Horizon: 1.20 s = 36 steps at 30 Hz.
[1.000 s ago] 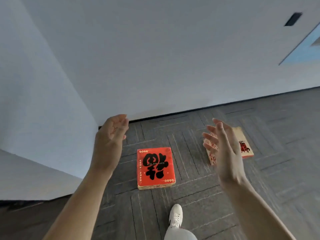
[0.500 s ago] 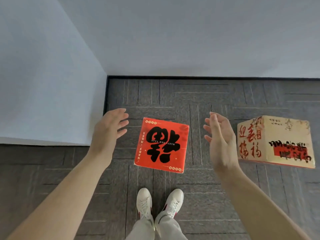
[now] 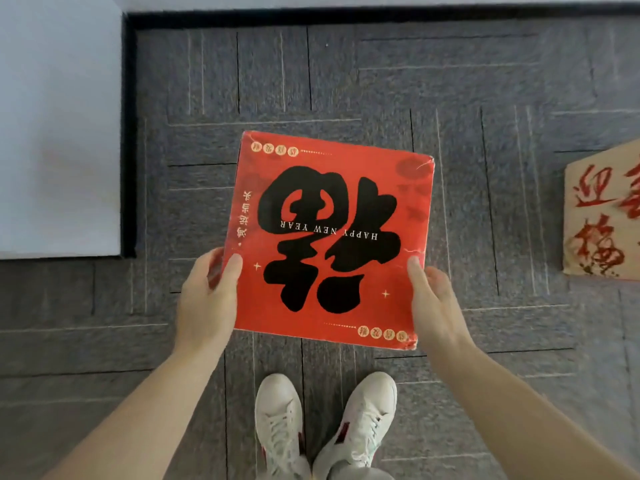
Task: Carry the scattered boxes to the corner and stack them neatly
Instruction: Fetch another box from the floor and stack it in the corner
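Grey carpet (image 3: 485, 81) w/ white wall (image 3: 59, 133) at top left. Red box (image 3: 329, 237) is in front of you, near that wall; tan box (image 3: 602, 216) is apart, at far right. Your L hand (image 3: 204, 303) grips the red box's left edge, R hand (image 3: 436, 306) the right edge, thumbs on top. White shoes (image 3: 278, 420) are below.

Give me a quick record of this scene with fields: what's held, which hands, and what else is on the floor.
held: red box, print upside down to the camera
left hand: grips the box's left edge, thumb on top
right hand: grips its right edge, thumb on top
lifted: cannot tell
other box: tan box, on the carpet at right, partly out of frame
corner: wall at upper left
stack: none in view
shoes: white, near side of the red box
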Each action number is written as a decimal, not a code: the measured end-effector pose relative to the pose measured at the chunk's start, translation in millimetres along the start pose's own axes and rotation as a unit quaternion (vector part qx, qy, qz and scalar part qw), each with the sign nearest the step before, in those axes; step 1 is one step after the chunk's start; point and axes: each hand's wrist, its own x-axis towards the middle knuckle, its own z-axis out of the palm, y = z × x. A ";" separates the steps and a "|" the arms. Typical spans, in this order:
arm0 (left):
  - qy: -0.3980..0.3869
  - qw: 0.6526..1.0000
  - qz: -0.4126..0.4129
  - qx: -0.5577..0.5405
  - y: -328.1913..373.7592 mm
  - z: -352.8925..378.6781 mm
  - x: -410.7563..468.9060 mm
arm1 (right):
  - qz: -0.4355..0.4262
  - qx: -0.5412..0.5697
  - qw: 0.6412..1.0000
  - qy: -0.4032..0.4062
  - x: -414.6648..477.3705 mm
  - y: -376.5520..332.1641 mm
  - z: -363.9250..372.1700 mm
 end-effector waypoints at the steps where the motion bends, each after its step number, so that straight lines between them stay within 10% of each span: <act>1: -0.007 1.000 -0.006 -0.005 -5.3 2.0 0.6 | 0.012 0.008 1.000 -0.006 0.7 2.8 5.5; 8: -0.041 0.998 0.021 -0.042 68.9 -28.3 -32.3 | -0.031 0.012 0.999 0.021 -53.4 -67.2 -24.5; 22: 0.038 0.960 0.214 -0.175 489.4 -275.9 -278.6 | -0.287 0.064 0.956 -0.009 -447.3 -417.6 -238.1; 36: 0.282 0.804 0.456 -0.256 644.8 -472.8 -616.5 | -0.663 0.170 0.718 -0.125 -791.4 -515.4 -372.2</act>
